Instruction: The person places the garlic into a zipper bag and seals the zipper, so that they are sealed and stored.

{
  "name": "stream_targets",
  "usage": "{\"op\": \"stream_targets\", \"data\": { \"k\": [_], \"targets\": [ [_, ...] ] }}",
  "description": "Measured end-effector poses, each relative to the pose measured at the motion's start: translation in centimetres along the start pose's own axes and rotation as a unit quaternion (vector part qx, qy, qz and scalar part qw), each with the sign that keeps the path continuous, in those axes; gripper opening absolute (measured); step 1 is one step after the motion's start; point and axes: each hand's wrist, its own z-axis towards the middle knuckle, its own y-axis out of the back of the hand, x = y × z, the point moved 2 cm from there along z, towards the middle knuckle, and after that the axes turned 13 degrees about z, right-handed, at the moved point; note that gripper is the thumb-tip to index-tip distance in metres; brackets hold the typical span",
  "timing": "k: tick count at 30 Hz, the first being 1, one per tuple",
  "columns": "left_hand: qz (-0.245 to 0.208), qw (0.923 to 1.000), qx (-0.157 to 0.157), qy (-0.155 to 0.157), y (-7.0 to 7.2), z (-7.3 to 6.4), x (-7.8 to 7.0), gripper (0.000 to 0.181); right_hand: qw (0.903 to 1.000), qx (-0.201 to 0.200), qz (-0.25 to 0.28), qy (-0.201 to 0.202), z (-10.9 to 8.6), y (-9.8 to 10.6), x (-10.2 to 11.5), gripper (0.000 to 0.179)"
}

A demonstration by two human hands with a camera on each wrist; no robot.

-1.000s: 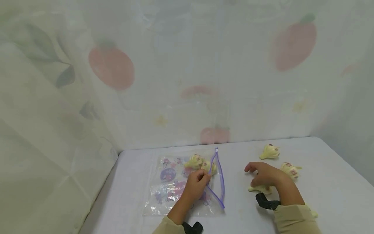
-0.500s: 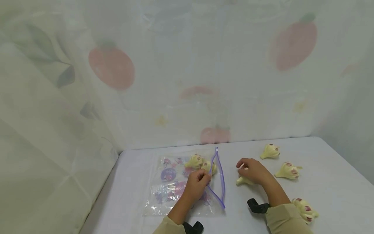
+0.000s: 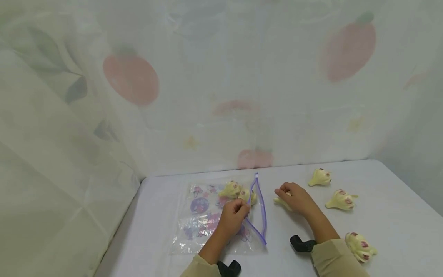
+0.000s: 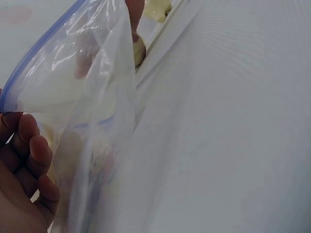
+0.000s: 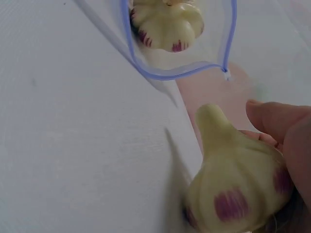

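Observation:
A clear zip bag (image 3: 197,238) with a purple zip edge and pink and purple prints lies on the table, its mouth gaping to the right. My left hand (image 3: 232,219) pinches the upper edge of that mouth. Garlic bulbs (image 3: 231,189) show inside the bag, near the opening. My right hand (image 3: 295,198) grips another garlic bulb (image 5: 233,179), pale with purple patches, its stem pointing toward the bag's mouth. In the right wrist view the mouth stands just ahead of this bulb, with a bulb (image 5: 167,24) visible inside.
Three more garlic bulbs lie on the right of the white table (image 3: 394,215): a far one (image 3: 320,177), a middle one (image 3: 342,200) and a near one (image 3: 360,247) by my right sleeve. Fabric curtains (image 3: 242,77) with fruit prints hang behind and to the left.
My right hand has taken hold of a garlic bulb and carried it left toward the bag's mouth. The left hand has kept its place at the bag's edge.

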Motion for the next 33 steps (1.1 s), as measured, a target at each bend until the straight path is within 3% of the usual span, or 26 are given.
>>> {"op": "stream_targets", "data": {
  "k": [4, 9, 13, 21, 26, 33],
  "targets": [
    [0.0, 1.0, 0.005, 0.002, 0.1, 0.0, -0.1, 0.027, 0.9997, 0.014, 0.01, 0.018, 0.0, -0.2, -0.1, 0.024],
    [0.005, 1.0, 0.004, 0.001, 0.1, 0.0, -0.1, 0.027, 0.9984, 0.056, 0.005, 0.004, 0.0, -0.4, -0.2, 0.045],
    [0.006, 1.0, 0.004, 0.004, 0.2, 0.0, -0.2, 0.027, 0.9968, 0.079, 0.013, -0.007, 0.0, -0.5, -0.2, 0.052],
    [0.002, 1.0, 0.007, 0.003, 0.2, 0.0, 0.0, 0.026, 0.9962, 0.068, 0.044, -0.031, -0.3, -0.1, 0.4, 0.056],
    [0.008, 1.0, 0.002, 0.0, 0.1, 0.0, 0.1, 0.026, 0.9962, 0.062, 0.061, -0.008, -0.4, 0.0, 0.8, 0.05],
    [0.001, 1.0, -0.004, 0.006, -0.2, 0.0, 0.5, 0.026, 0.995, 0.065, 0.071, 0.026, -0.3, 0.0, 1.0, 0.059]
  ]
}}
